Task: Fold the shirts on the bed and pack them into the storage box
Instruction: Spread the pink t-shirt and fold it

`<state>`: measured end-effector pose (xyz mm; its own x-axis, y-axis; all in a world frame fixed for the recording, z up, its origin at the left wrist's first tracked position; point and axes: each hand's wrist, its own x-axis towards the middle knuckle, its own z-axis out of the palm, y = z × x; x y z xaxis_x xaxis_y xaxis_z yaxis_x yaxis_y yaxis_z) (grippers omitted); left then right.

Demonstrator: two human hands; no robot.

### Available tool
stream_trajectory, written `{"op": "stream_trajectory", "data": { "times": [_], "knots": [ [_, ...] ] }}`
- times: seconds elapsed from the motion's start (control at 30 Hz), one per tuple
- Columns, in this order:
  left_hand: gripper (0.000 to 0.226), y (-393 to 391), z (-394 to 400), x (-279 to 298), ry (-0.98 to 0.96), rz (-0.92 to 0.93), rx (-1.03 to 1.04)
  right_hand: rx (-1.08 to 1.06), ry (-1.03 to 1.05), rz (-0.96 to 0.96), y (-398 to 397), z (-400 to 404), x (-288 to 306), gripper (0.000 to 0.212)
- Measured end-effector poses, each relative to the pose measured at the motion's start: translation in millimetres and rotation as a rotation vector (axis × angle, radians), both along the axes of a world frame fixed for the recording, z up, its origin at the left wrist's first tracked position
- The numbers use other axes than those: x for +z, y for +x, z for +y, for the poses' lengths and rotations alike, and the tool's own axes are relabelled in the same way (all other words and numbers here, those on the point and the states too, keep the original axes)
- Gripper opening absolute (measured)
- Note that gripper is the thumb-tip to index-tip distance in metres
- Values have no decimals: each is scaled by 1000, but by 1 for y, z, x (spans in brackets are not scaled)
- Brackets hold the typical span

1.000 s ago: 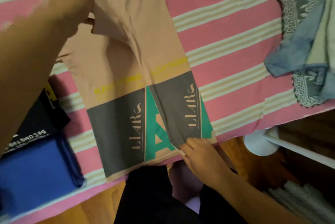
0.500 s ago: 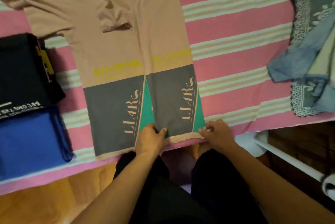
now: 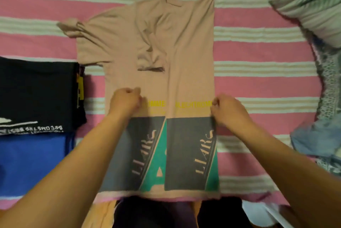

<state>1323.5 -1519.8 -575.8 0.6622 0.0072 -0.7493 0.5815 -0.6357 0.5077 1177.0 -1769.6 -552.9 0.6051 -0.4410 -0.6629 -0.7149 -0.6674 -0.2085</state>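
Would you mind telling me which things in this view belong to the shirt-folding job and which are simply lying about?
Part of the job:
- tan shirt, right side folded in
- left hand and right hand, both gripping it
- folded black shirt
- folded blue shirt

Lying about:
- striped bedspread
- bluish cloth heap
- green-striped pillow

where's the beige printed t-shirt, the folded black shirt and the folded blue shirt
beige printed t-shirt (image 3: 191, 43), head view, plain upper chest of the folded-over right side
folded black shirt (image 3: 36, 91), head view, middle of its top face
folded blue shirt (image 3: 31, 163), head view, middle of its top face
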Motion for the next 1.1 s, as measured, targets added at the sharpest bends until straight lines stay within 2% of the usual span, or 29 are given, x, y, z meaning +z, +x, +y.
{"op": "stream_trajectory", "data": {
  "times": [0.07,0.1,0.2,0.27,0.33,0.43,0.53,0.57,0.63,0.67,0.7,0.73,0.77,0.87,0.9,0.93,1.0,1.03,1.1],
  "knots": [
    [45,62,-12,-14,28,-174,68,81,-27,-166,79,-17,-8,24],
    [54,84,-18,-22,54,-205,58,139,-24,-240,117,-22,-14,29],
    [73,112,-36,-37,124,-127,-38,365,-27,-413,228,-21,-35,40],
    [54,107,-42,-49,123,-108,-123,518,-64,-466,289,-9,-51,45],
    [30,96,-40,-53,83,-135,-89,626,-75,-414,327,5,-67,45],
    [20,81,-23,-51,55,-171,4,708,-105,-322,340,13,-80,39],
    [29,64,-7,-43,2,40,-144,727,-141,-372,338,13,-82,34],
    [30,67,-4,-40,21,37,-195,723,-129,-371,339,13,-81,34],
    [23,91,-7,-41,165,-257,-277,711,-101,-355,344,11,-81,34],
    [28,112,-12,-40,215,-431,-316,713,-98,-339,345,11,-80,34],
    [46,135,-21,-39,229,-534,-361,724,-105,-335,345,12,-79,36],
    [62,160,-30,-39,231,-557,-433,740,-125,-364,343,13,-79,40],
    [68,181,-41,-39,247,-533,-521,742,-157,-436,337,12,-79,44],
    [46,220,-60,-40,300,-437,-750,548,-331,-786,305,-7,-79,43],
    [37,224,-59,-38,298,-443,-785,473,-394,-818,293,-21,-80,42],
    [36,225,-56,-33,260,-465,-786,419,-442,-764,283,-37,-82,44],
    [42,219,-46,-25,81,-471,-699,348,-476,-502,271,-69,-90,54],
    [43,217,-42,-23,-7,-457,-633,339,-472,-384,269,-84,-96,59],
    [41,212,-37,-19,-137,-428,-542,379,-449,-271,272,-105,-107,66]
  ]
}}
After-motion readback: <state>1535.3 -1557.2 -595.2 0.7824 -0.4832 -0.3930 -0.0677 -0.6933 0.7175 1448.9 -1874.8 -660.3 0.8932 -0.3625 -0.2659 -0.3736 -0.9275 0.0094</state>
